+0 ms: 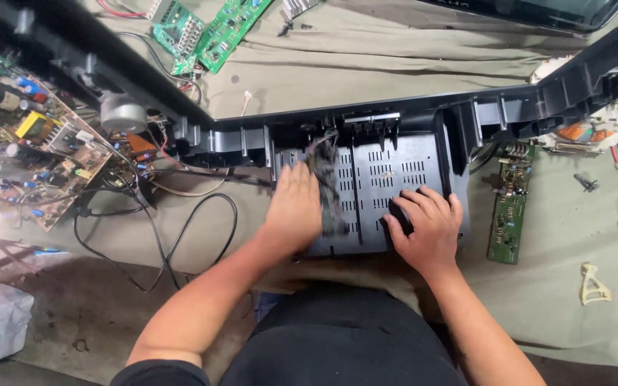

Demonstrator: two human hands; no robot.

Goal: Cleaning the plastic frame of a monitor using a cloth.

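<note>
Two bare hands work over a black plastic housing panel (388, 179) that lies flat on a khaki cloth (366, 64), just in front of the person's lap. The left hand (295, 207) grips a dark, blurred brush-like tool (327, 189), its fingers curled round the handle so that it lies along the slotted vents. The right hand (427, 225) presses down on the panel's right part, fingers spread and bent, holding nothing, only steadying the plastic.

Several risks seem plain from here. The tool is smeared with motion, so the stroke looks quick; a hard sweep could catch on the thin upright ribs and clips at the panel's far edge (366, 121) and snap one. If the right hand eases its pressure, the panel may skid on the loose cloth. Dust driven off the vents could settle on the bare brown circuit board (44, 150) at the left, or on the narrow green board (509, 207) just beside the panel's right side. The black cable (180, 243) loops near the left forearm, and a wide stroke might snag it and tug the board it runs to. Small loose parts, such as the screw (585, 182) and the cream plastic clip (594, 284) on the right, could be flicked away and lost in the folds
</note>
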